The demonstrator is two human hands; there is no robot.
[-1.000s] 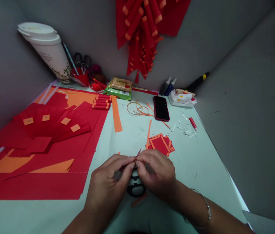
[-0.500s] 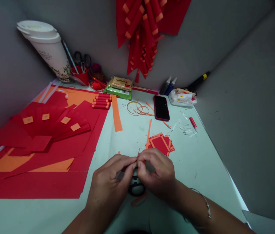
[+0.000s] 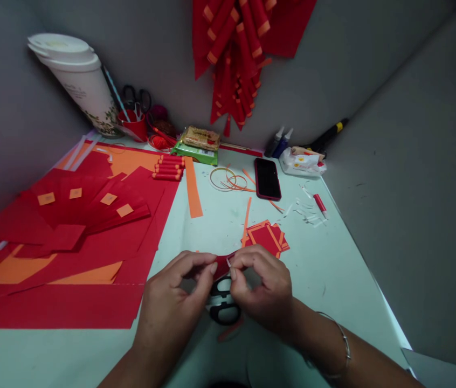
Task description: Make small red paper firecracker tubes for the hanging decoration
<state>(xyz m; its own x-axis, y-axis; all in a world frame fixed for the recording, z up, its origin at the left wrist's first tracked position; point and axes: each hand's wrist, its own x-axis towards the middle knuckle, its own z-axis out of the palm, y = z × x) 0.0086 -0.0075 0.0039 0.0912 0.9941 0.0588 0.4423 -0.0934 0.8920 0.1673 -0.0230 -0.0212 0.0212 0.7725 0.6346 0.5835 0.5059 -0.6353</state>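
Pale tabletop (image 3: 333, 275), open stretch inside right edge, left hand (image 3: 165, 299), right hand (image 3: 267, 283) both pinching red paper (image 3: 222, 265)

A lidded white cup (image 3: 76, 81) stood at the upper left of the frame, a green packet (image 3: 198, 156) lay near the upper centre, and right of centre a dark-screened phone (image 3: 268, 178) lay below two small bottles (image 3: 282, 146) and a white packet (image 3: 301, 165).

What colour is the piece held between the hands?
The piece is red; it shows best in the head view.
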